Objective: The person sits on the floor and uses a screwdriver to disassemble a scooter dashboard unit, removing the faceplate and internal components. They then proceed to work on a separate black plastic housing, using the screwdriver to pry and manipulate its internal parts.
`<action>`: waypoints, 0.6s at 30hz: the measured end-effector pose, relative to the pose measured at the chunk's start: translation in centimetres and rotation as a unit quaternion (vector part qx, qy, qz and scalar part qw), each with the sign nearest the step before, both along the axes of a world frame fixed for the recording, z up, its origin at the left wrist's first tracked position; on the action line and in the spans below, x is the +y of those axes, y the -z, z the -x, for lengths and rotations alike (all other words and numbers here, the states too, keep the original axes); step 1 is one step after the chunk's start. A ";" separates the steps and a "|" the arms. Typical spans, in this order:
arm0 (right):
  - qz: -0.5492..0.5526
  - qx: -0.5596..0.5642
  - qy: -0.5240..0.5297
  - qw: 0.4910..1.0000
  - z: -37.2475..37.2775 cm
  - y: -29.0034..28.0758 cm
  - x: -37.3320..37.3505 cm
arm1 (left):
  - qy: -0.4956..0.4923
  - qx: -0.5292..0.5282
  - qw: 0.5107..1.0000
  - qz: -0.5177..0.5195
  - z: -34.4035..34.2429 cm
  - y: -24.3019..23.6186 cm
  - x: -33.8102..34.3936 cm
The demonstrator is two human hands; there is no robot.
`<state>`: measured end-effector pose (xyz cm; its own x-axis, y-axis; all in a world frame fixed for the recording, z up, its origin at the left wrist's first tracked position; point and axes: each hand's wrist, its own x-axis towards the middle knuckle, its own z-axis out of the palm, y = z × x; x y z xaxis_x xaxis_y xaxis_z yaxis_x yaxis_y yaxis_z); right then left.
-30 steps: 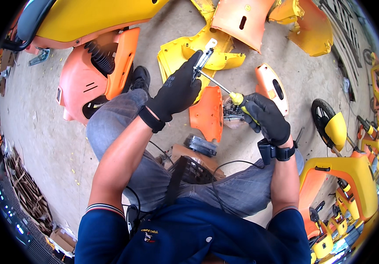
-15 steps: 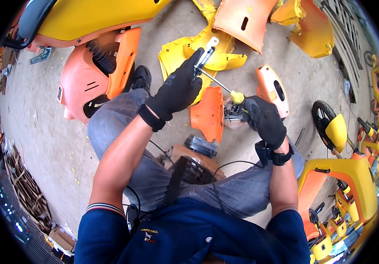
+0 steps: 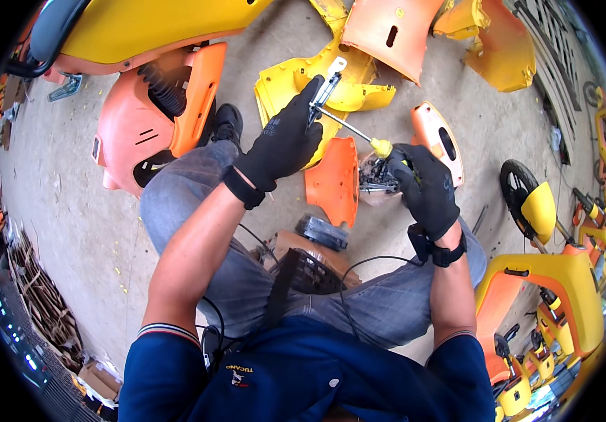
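In a black glove, my left hand (image 3: 283, 141) is closed round a narrow metal bracket (image 3: 327, 90) with a pale tab at its upper end. My right hand (image 3: 426, 188), also gloved, grips the handle of a screwdriver (image 3: 351, 128) with a yellow collar. Its shaft runs up and left, and the tip meets the bracket beside my left fingers. What exactly the tip touches is too small to tell. Under the screwdriver lies a curved orange panel (image 3: 332, 181). A clear bag of small dark hardware (image 3: 377, 176) rests beside that panel, partly behind my right hand.
Yellow shell parts (image 3: 282, 88) and a large orange panel (image 3: 394, 35) lie ahead. A salmon-coloured scooter body (image 3: 134, 126) stands at the left. An orange piece with a dark slot (image 3: 436, 141) lies beyond my right hand. A black wheel (image 3: 517, 186) is farther right.
My right hand has turned slightly on the screwdriver handle, its fingers shifting position. The left hand and the bracket stay almost where they were.
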<state>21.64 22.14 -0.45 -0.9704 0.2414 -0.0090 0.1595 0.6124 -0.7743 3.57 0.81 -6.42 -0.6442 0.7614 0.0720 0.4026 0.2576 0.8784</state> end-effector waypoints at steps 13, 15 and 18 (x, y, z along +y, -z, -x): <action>0.072 0.030 -0.008 0.997 0.2 0.5 -0.3 | 0.004 0.001 1.000 -0.009 0.5 -0.6 0.4; -0.109 0.079 -0.021 0.991 0.4 0.2 -0.2 | 0.002 0.009 1.000 -0.008 0.5 -0.4 0.1; -0.125 0.068 -0.017 0.990 0.3 0.2 -0.3 | 0.004 0.010 1.000 -0.006 0.2 -0.4 0.1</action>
<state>21.29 21.84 -0.64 -0.9659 0.1876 0.1785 0.0406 0.7904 -0.6112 3.38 0.95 -6.02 -0.6363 0.7657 0.0939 0.4229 0.2445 0.8726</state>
